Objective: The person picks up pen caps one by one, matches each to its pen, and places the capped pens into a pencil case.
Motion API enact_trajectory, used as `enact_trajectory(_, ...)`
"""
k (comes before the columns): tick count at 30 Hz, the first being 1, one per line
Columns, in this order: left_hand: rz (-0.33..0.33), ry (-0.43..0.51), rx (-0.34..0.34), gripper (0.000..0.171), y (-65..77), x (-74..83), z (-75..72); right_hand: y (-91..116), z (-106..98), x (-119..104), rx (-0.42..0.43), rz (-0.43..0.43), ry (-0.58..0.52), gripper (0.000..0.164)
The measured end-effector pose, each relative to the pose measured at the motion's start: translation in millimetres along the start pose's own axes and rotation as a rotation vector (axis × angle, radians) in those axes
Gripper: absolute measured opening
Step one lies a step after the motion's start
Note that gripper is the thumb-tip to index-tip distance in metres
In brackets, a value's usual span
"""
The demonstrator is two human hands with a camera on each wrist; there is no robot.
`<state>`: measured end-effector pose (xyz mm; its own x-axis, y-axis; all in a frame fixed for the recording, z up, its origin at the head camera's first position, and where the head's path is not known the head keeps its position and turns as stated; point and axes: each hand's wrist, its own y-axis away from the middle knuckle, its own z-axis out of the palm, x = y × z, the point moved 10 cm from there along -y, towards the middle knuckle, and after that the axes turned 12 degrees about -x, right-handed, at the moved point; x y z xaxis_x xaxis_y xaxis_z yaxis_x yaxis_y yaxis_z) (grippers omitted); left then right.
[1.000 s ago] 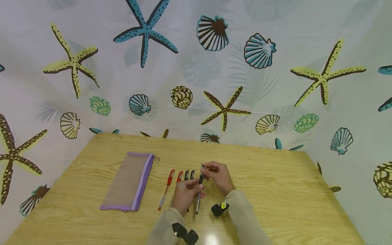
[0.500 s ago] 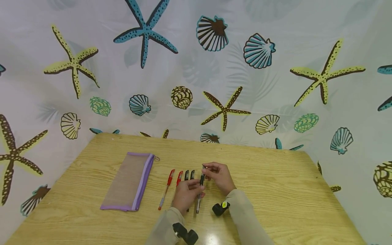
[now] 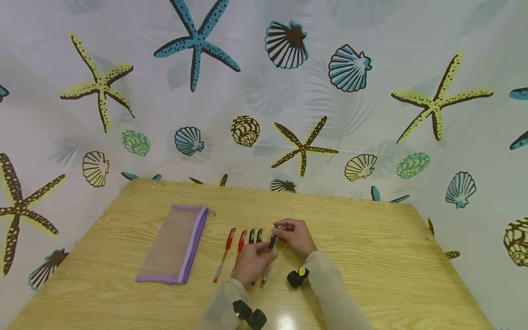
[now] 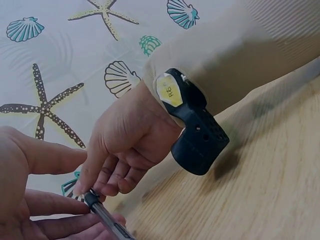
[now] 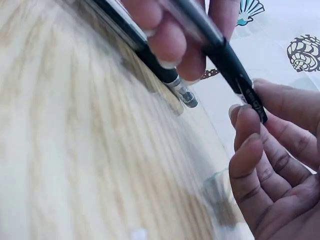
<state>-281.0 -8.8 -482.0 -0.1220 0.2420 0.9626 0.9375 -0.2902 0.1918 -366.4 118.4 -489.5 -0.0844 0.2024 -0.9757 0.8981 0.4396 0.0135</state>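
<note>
In the head view both hands hold one capped black gel pen (image 3: pixel 272 242), slanted with its cap end pointing away from the body. My left hand (image 3: pixel 251 263) holds its barrel between thumb and fingers. The thumb and fingertips of my right hand (image 3: pixel 297 238) pinch the cap end. Seen from the right wrist, the black cap (image 5: pixel 252 102) with its clip sits between the right fingertips, and left fingers (image 5: pixel 170 42) wrap the clear barrel. The left wrist view shows the barrel (image 4: pixel 110 222) lying across the left fingers.
Left of the hands lie two red pens (image 3: pixel 226 247) (image 3: pixel 241 243) and two black pens (image 3: pixel 251 235) (image 3: pixel 259 235), partly hidden by the left hand. Farther left is a mesh zip pouch (image 3: pixel 169 243) with purple edging. A shell-print curtain (image 3: pixel 247 91) hangs behind the wooden table (image 3: pixel 383 266).
The held pen has tilted a little, its near end drawing slightly up and left in the head view. Both hands keep their hold and have barely moved.
</note>
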Motion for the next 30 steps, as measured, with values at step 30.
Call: enact_trajectory(30,0.013,-0.217,-0.1,0.029,1.6,8.0,9.3,-13,9,3,-0.074,0.106,0.129,0.024)
